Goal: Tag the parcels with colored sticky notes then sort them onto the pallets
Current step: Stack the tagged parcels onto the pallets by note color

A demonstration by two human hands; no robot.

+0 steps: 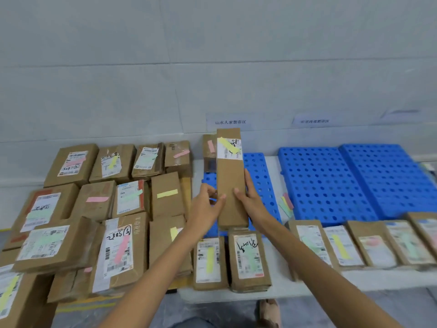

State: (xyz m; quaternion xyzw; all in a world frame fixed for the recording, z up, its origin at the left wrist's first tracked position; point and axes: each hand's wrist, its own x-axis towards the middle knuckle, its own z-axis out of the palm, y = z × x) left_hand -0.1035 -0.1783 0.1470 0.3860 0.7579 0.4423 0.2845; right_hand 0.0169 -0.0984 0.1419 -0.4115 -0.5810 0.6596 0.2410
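Observation:
A long narrow cardboard parcel [230, 171] with a white label and a yellow sticky note near its far end is held over the leftmost blue pallet [259, 171]. My left hand [208, 204] grips its left edge, thumb on top. On the other side, my right hand [250, 197] holds the right edge with its thumb across the top. Behind it on the same pallet stands another parcel [209, 150] with a pink note. Loose sticky notes [287, 203], pink, yellow and green, lie between the pallets.
Many tagged parcels [113, 204] are stacked at the left. Two larger blue pallets [354, 181] lie at the right. A row of tagged parcels [354, 247] and two more [231, 259] line the near edge. A foot [268, 312] shows below.

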